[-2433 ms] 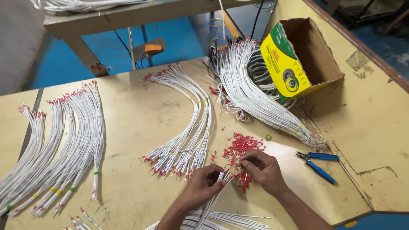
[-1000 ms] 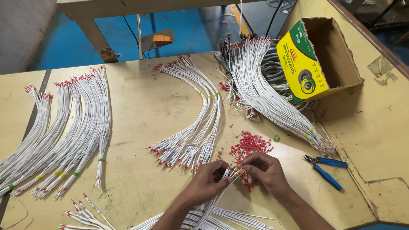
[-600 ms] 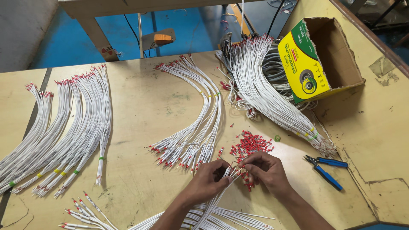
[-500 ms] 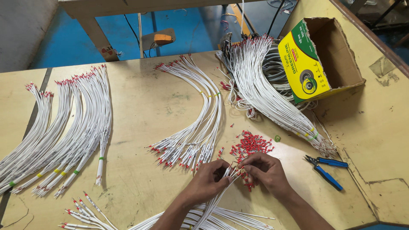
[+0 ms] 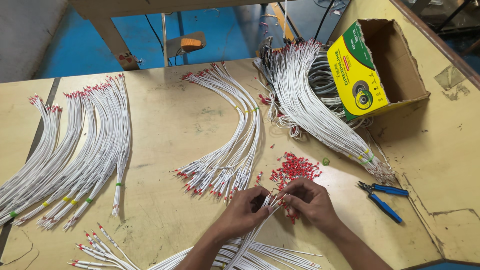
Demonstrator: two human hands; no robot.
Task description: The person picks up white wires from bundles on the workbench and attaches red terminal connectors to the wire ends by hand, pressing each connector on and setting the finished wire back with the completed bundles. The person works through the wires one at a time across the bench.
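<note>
Yellow worktable (image 5: pixel 165 125), hands meeting palm-down, left (image 5: pixel 243 209) gripping white wires (image 5: pixel 250 240), right (image 5: pixel 310 202) apparently pinching red terminal (image 5: pixel 283 199)

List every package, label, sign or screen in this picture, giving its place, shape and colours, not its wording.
Cardboard box: far right of the table, on its side, open, brown inside.
Box label: on the face turned toward the wires, yellow and green with a dark round picture.
No signs or screens.

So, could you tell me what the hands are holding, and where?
The left hand grips a white wire bundle near its tips; the right hand pinches those tips.
</note>
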